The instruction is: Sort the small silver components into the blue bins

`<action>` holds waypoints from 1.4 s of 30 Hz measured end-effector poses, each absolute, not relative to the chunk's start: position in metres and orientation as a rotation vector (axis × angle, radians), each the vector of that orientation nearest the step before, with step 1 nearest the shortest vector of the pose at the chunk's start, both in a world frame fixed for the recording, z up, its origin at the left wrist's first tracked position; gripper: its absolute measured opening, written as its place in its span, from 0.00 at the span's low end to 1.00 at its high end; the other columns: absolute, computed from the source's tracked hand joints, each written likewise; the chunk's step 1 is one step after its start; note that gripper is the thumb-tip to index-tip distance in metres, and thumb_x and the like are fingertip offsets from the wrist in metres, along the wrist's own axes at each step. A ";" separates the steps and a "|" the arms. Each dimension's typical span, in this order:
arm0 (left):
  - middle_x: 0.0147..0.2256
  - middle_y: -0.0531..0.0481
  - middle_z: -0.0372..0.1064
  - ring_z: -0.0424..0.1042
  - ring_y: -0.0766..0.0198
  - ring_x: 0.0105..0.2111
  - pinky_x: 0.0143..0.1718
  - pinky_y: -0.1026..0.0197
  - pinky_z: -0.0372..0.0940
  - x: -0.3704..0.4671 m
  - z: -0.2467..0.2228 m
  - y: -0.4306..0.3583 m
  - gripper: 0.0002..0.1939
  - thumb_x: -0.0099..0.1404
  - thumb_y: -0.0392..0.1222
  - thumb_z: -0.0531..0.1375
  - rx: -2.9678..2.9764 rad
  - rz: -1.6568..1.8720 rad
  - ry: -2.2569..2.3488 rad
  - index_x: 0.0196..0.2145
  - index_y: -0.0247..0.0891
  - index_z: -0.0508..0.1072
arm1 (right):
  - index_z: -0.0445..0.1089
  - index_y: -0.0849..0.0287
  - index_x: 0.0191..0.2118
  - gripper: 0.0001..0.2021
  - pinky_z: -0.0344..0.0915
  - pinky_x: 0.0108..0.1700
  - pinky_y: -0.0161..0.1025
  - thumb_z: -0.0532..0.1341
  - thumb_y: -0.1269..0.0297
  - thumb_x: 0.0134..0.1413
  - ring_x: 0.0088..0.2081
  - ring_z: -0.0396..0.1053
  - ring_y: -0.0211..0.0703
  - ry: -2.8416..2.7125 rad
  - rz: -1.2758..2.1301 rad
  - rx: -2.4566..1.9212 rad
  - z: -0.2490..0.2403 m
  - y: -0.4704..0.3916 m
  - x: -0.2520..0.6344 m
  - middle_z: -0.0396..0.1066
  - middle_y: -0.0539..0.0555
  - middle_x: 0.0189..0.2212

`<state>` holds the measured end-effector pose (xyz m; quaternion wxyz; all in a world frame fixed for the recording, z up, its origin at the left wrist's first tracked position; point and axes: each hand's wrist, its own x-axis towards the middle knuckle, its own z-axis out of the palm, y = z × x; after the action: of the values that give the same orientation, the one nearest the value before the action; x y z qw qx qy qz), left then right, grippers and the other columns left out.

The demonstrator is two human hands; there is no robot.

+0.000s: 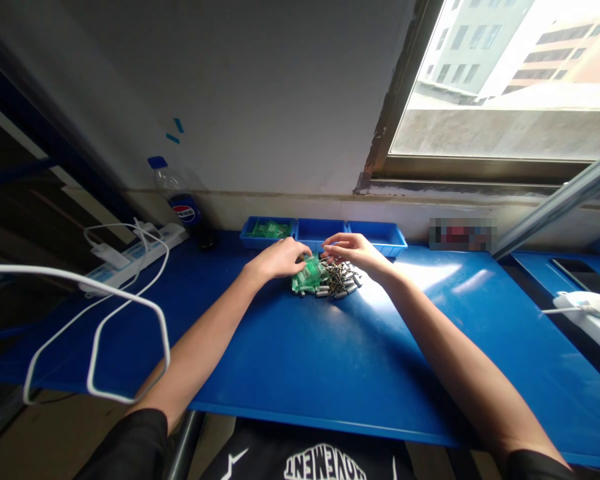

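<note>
My left hand (281, 257) is over the left side of a mixed pile, its fingers bent and apart from the thumb. Beneath its fingertips lie shiny green pieces (310, 275), which look like small clear plastic parts. My right hand (354, 249) hovers above the other half of the pile, fingers drawn together in a pinch. Whatever sits between those fingertips is too small to make out. Under it are several thin metal pins or screws (336, 280) mixed with short silver and black cylinders (350, 285).
Behind the pile stand three joined blue bins; the left bin (245, 238) holds green pieces (270, 230). A cola bottle (184, 207) and a white power strip (125, 260) are at left, with a white cable (167, 333) looping in front. Another power strip (590, 320) sits at right.
</note>
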<state>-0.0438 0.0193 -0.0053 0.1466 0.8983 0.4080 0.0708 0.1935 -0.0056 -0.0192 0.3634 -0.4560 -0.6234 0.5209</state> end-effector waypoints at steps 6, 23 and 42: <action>0.40 0.46 0.83 0.81 0.53 0.40 0.44 0.58 0.72 -0.040 0.002 0.017 0.15 0.65 0.37 0.59 2.666 0.318 1.430 0.43 0.42 0.85 | 0.77 0.59 0.43 0.14 0.72 0.36 0.38 0.68 0.54 0.59 0.34 0.77 0.43 -1.647 1.212 -1.242 -0.023 -0.003 0.195 0.82 0.58 0.37; 0.42 0.42 0.82 0.81 0.56 0.41 0.44 0.58 0.76 -0.033 0.005 0.016 0.17 0.61 0.47 0.70 1.951 0.791 0.897 0.44 0.33 0.81 | 0.79 0.61 0.36 0.23 0.68 0.35 0.38 0.74 0.44 0.46 0.32 0.74 0.43 -1.697 1.273 -1.087 -0.016 -0.008 0.195 0.78 0.54 0.31; 0.57 0.40 0.76 0.73 0.45 0.59 0.59 0.49 0.71 -0.059 -0.013 0.037 0.18 0.67 0.37 0.60 2.658 0.492 1.645 0.52 0.37 0.82 | 0.78 0.59 0.42 0.19 0.68 0.35 0.37 0.70 0.47 0.56 0.34 0.75 0.42 -1.633 1.268 -1.222 -0.025 -0.004 0.193 0.82 0.58 0.37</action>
<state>-0.0591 0.0375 -0.0127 -0.0115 0.8400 0.5197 0.1555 0.1933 -0.0041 -0.0250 0.3617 -0.4743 -0.6339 0.4923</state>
